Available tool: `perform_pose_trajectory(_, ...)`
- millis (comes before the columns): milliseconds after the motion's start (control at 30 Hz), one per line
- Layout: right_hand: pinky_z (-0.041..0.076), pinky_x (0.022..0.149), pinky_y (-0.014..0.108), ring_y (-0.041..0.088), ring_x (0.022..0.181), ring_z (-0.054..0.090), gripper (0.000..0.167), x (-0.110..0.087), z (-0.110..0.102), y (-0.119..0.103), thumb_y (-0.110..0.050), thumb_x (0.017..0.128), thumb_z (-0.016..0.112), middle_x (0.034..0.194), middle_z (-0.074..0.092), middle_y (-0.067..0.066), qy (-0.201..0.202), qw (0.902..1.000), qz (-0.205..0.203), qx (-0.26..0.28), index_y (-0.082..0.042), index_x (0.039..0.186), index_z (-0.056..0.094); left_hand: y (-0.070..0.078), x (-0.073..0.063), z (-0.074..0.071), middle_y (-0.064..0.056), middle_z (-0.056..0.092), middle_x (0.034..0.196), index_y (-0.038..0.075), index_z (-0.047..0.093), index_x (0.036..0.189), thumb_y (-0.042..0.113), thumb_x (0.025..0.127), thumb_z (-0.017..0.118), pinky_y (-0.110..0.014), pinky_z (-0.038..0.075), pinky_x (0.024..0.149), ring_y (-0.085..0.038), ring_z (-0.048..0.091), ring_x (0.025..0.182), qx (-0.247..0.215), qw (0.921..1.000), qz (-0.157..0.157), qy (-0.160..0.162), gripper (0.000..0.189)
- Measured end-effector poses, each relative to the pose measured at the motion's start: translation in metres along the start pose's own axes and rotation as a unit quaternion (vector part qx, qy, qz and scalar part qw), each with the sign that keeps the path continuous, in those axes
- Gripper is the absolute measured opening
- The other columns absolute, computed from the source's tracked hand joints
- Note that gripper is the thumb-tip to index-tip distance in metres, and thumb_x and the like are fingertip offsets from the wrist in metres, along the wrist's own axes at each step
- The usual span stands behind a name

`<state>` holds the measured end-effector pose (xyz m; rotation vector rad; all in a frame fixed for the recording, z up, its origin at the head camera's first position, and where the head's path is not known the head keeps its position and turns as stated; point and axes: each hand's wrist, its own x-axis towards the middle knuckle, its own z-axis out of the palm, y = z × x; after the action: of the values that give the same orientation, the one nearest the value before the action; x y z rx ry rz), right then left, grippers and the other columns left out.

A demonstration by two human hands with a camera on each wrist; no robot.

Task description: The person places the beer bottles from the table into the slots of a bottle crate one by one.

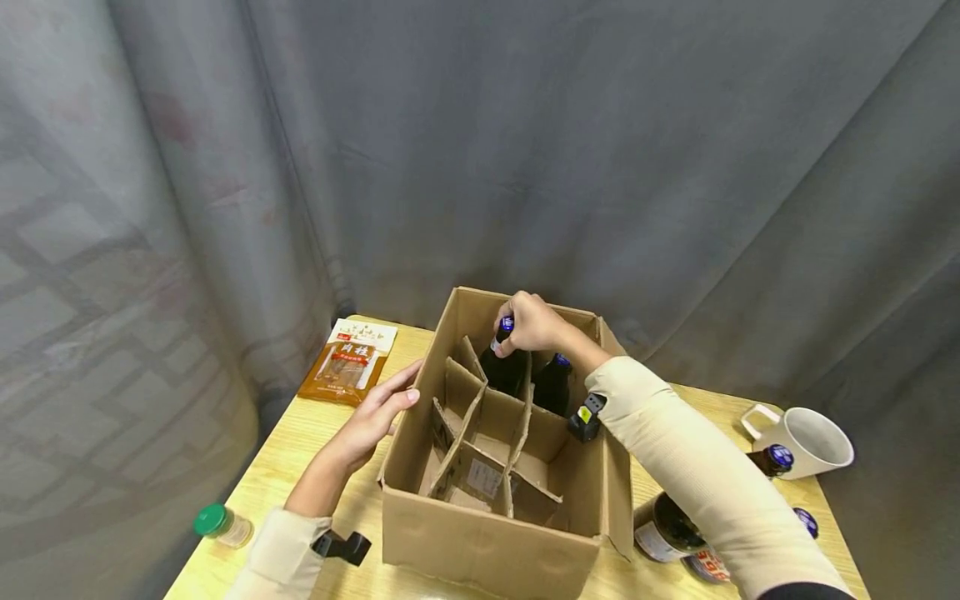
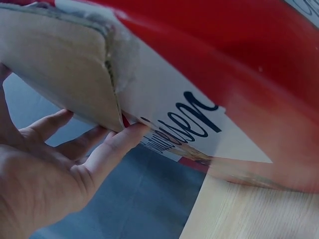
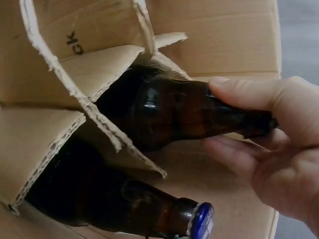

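A dark brown beer bottle (image 1: pixel 505 367) with a blue cap stands in a back compartment of the divided cardboard box (image 1: pixel 495 525). My right hand (image 1: pixel 531 323) grips its neck from above, thumb and fingers on opposite sides in the right wrist view. Beside it, past a cardboard divider (image 3: pixel 75 94), another capped beer bottle (image 1: pixel 552 385) sits in its own compartment. My left hand (image 1: pixel 375 415) rests against the box's outer left side near the rim. In the left wrist view its fairly straight fingers touch the lower edge of a folded-out flap (image 2: pixel 60 64) and the red-and-white printed side.
Right of the box, partly behind my right sleeve, are several dark bottles (image 1: pixel 663 529) and a can (image 1: pixel 705 565). A white mug (image 1: pixel 806 442) stands farther right. Left are a brown-and-white packet (image 1: pixel 348 362) and a green-capped spice jar (image 1: pixel 225 527). Grey curtain (image 1: pixel 480 167) hangs behind the table.
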<state>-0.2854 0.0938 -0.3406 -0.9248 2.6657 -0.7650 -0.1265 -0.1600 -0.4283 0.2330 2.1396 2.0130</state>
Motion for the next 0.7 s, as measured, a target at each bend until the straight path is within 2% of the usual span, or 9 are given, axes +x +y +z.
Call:
perform_pose_trajectory(133, 0.05, 0.067, 0.028, 0.012, 0.067, 0.057, 0.024, 0.003, 0.009, 0.004, -0.006, 0.063, 0.092, 0.074, 0.071, -0.002, -0.007, 0.9991, -0.02, -0.036, -0.004, 0.079, 0.074, 0.001, 0.0, -0.001, -0.017, 0.022, 0.162, 0.007, 0.029, 0.157, 0.025, 0.101, 0.047, -0.062, 0.033, 0.093, -0.043, 0.023, 0.142, 0.002, 1.0, 0.0, 0.001, 0.061)
perform_pose_trajectory(300, 0.048, 0.059, 0.024, 0.01, 0.062, 0.054, 0.025, 0.004, 0.017, 0.005, -0.005, 0.062, 0.091, 0.074, 0.071, 0.0, -0.026, 0.9985, -0.018, -0.045, -0.003, 0.08, 0.074, -0.001, -0.002, -0.002, -0.016, 0.019, 0.163, 0.008, 0.028, 0.157, 0.025, 0.101, 0.046, -0.069, 0.029, 0.096, -0.043, 0.019, 0.144, -0.002, 1.0, -0.008, 0.001, 0.061)
perform_pose_trajectory(533, 0.044, 0.054, 0.022, 0.008, 0.058, 0.05, 0.024, 0.005, 0.025, 0.005, -0.005, 0.062, 0.09, 0.065, 0.065, -0.004, -0.051, 0.997, -0.013, -0.057, -0.003, 0.079, 0.073, -0.001, -0.006, -0.004, -0.015, 0.019, 0.163, 0.009, 0.028, 0.157, 0.025, 0.101, 0.047, -0.063, 0.03, 0.095, -0.043, 0.019, 0.143, -0.011, 0.9999, -0.009, -0.004, 0.061)
perform_pose_trajectory(700, 0.046, 0.058, 0.024, 0.009, 0.06, 0.052, 0.023, 0.007, 0.026, 0.003, -0.006, 0.061, 0.09, 0.068, 0.068, -0.005, -0.063, 0.9947, -0.008, -0.08, -0.006, 0.078, 0.075, -0.002, -0.006, -0.005, -0.014, 0.019, 0.163, 0.01, 0.028, 0.157, 0.025, 0.101, 0.046, -0.061, 0.03, 0.095, -0.04, 0.019, 0.143, -0.02, 0.9997, -0.01, -0.006, 0.061)
